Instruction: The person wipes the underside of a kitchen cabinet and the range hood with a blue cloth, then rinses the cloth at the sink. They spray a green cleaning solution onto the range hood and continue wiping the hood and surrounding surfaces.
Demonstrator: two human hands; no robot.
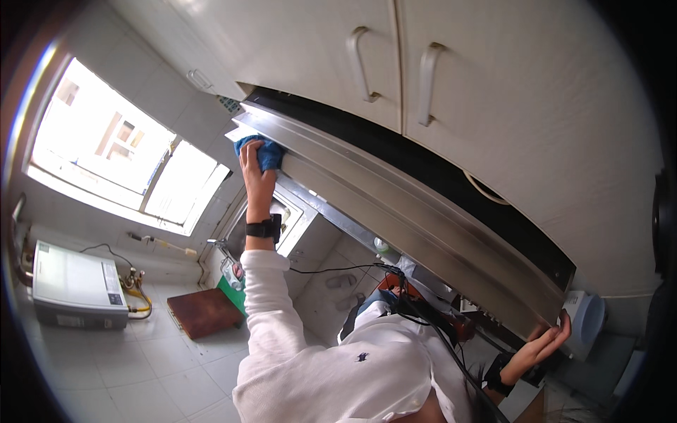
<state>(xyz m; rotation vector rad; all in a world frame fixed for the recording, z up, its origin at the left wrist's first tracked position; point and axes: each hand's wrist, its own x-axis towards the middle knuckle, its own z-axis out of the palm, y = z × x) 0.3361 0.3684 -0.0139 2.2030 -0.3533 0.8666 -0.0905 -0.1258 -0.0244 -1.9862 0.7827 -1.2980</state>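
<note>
My left hand presses a bunched blue cloth against the left end of a stainless-steel range hood. The fingers are spread over the cloth, and the arm is stretched out. At the hood's lower right corner is my right hand, its palm turned up and its fingers extended. It seems to touch the hood's edge and holds nothing that I can see. Both wrists wear black bands.
White wall cabinets with bar handles hang above the hood. Below lie a sink and a counter edge. A black cable runs past my body. Left are a window, a water heater and a brown board.
</note>
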